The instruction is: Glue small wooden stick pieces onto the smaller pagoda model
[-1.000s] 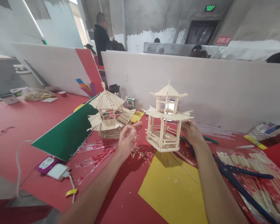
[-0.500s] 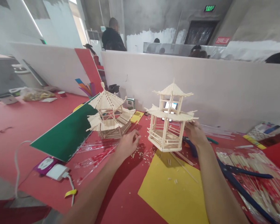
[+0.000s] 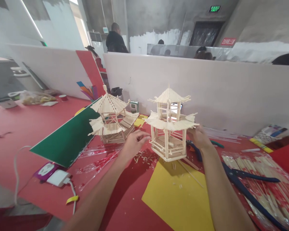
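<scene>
A two-tiered pavilion model (image 3: pixel 168 126) of pale wooden sticks is held just over the table, its base above the corner of a yellow sheet (image 3: pixel 178 195). My right hand (image 3: pixel 199 136) grips it at the right end of the lower roof; the fingertips are partly hidden behind the eave. Close to the model's left side is my left hand (image 3: pixel 136 144), fingers loosely bent and apart, with nothing in them. Whether its fingertips touch the model I cannot tell. A second stick pavilion (image 3: pixel 112 117) stands behind my left hand, beside a green board (image 3: pixel 67 138).
Wood scraps (image 3: pixel 145 158) lie between the models. At right are blue-handled pliers (image 3: pixel 245 183) and bagged wooden sticks (image 3: pixel 267 186). A white charger (image 3: pixel 59 178) sits in a purple power socket (image 3: pixel 45 170) at left. A lit phone (image 3: pixel 175 112) stands behind the held model, before a white partition (image 3: pixel 207 86).
The held pavilion has shifted left and slightly down, and turned a little. My left hand has moved right and up towards it, while my right hand keeps its hold.
</scene>
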### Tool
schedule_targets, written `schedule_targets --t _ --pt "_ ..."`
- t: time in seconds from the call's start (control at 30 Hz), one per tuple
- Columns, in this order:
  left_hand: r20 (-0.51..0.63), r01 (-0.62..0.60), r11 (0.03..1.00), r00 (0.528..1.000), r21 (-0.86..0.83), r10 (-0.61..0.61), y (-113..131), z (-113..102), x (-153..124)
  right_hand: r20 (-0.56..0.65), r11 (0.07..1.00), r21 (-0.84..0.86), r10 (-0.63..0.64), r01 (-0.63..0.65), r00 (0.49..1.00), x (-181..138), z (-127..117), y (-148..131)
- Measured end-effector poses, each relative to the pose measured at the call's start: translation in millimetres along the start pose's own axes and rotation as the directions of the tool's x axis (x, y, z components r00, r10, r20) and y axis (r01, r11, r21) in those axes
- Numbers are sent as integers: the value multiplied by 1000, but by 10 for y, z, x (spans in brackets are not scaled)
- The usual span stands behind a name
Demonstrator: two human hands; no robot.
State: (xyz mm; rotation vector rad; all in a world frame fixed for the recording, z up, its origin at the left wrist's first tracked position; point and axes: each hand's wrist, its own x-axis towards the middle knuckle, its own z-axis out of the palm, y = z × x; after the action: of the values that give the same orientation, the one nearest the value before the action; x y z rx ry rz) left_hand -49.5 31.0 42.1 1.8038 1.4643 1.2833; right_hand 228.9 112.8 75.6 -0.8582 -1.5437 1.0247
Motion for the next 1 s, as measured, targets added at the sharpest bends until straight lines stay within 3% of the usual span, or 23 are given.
schedule_targets --t 0.23,0.73,0.87,1.0 --pt "18 17 999 1000 27 -17 -41 0 30 72 995 75 58 -63 996 37 -9 178" --pt "105 -54 989 994 140 40 22 -62 20 126 992 125 16 -32 992 54 -31 294" --pt "90 -11 1000 996 24 9 39 -87 10 123 992 126 4 -20 992 49 -34 294" --pt "15 -14 962 1000 -274 18 29 -122 -23 81 997 73 -8 2 997 34 -29 234"
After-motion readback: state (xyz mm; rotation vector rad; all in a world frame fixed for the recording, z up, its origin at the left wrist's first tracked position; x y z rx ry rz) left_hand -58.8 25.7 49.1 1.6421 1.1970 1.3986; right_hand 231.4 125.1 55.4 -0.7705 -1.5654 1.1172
